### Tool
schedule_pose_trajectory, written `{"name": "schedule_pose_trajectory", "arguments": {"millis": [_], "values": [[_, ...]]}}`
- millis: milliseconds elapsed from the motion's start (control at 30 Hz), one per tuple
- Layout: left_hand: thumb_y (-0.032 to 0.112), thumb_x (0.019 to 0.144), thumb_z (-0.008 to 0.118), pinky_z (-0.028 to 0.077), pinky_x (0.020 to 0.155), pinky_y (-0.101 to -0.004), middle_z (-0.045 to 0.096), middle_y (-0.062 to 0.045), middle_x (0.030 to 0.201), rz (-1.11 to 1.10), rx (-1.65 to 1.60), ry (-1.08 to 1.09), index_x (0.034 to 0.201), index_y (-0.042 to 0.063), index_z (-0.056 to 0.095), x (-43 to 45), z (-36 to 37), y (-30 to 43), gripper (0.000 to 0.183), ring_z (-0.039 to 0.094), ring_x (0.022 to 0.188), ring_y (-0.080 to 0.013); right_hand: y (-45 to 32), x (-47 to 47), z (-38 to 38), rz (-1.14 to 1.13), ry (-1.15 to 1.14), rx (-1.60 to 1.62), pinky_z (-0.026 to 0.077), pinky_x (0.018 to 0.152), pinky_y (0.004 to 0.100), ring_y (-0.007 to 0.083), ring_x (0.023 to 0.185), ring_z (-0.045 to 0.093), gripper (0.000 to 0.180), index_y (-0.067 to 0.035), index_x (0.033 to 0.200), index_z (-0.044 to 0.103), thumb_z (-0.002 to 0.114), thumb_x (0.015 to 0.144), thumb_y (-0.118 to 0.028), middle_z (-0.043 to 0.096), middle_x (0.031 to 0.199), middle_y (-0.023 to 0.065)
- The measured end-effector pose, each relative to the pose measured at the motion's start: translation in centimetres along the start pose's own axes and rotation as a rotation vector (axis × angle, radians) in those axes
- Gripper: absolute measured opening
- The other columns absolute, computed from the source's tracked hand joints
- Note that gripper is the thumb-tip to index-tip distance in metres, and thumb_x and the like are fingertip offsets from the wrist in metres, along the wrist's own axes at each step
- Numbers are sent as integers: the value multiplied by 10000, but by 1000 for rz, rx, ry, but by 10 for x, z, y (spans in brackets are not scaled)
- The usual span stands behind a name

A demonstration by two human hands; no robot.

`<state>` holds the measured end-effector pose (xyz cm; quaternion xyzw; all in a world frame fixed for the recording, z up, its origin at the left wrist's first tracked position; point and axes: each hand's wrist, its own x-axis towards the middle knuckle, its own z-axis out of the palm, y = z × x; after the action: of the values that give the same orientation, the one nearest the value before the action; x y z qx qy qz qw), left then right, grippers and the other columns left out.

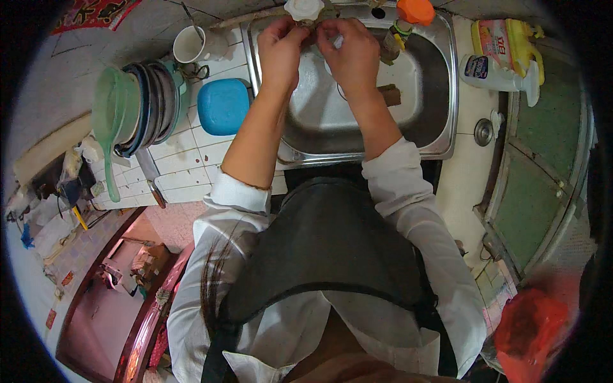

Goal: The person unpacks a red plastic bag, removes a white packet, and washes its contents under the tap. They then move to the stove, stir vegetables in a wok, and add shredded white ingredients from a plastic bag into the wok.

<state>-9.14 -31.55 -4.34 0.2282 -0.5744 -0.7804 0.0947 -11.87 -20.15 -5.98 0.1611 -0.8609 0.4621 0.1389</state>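
Note:
Both of my hands are raised over the far edge of a stainless steel sink (316,117). My left hand (280,57) has its thumb and fingers brought together just below a white scalloped knob (304,8). Close beside it, my right hand (353,57) is bent in a pinch, fingertips near the same spot. What lies between the fingertips is too small and covered to tell. Part of a pale object (338,42) shows behind my right fingers. To the right of that hand is a bottle-like item with a green rim (398,36). A brown block (390,95) lies in the basin.
An orange lid-like object (415,11) sits at the sink's far rim. On the left are a blue square dish (223,106), a white mug (189,45), stacked basins (155,103) and a knife (147,165). Right: a yellow detergent bottle (515,40), a clear bottle (500,76), a drain strainer (483,132).

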Motion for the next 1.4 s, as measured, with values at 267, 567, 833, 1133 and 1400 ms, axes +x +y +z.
{"name": "schedule_pose_trajectory", "arguments": {"millis": [267, 567, 833, 1133, 1400], "values": [[-24, 760, 540, 438, 569, -249, 606, -76, 832, -47, -33, 36, 963, -11, 569, 2, 13, 11, 206, 551, 665, -142, 5, 2, -5, 20, -79, 36, 498, 637, 359, 251, 728, 621, 202, -107, 900, 674, 704, 740, -226, 622, 787, 51], [-28, 777, 532, 518, 679, -285, 630, -96, 890, -74, 84, -90, 995, -54, 590, 12, -7, 6, 228, 638, 776, -192, 34, 20, -4, 337, -357, 567, 426, 674, 243, 90, 748, 531, 296, -67, 1046, 672, 736, 773, -163, 601, 806, -13], [151, 744, 738, 456, 616, -242, 628, -57, 792, 408, 725, 54, 967, -9, 615, -6, -12, -10, 301, 548, 639, -104, 38, 10, -3, 621, -369, 940, 421, 704, 216, 72, 790, 542, 214, -24, 942, 659, 727, 804, -173, 625, 853, -6], [47, 813, 691, 473, 702, -228, 660, -42, 844, 417, 586, 24, 1015, -35, 618, -3, -29, -24, 230, 586, 749, -88, 27, -1, -17, 419, -279, 625, 454, 724, 230, 78, 794, 580, 209, -42, 937, 676, 725, 785, -177, 662, 853, 3], [108, 761, 734, 454, 587, -213, 662, -23, 755, 402, 469, 74, 947, -19, 657, -4, -18, -21, 238, 549, 633, -63, 9, 14, -30, 181, -315, 204, 472, 717, 354, 235, 853, 583, 208, -48, 985, 627, 672, 832, -182, 499, 1020, 106]]}}
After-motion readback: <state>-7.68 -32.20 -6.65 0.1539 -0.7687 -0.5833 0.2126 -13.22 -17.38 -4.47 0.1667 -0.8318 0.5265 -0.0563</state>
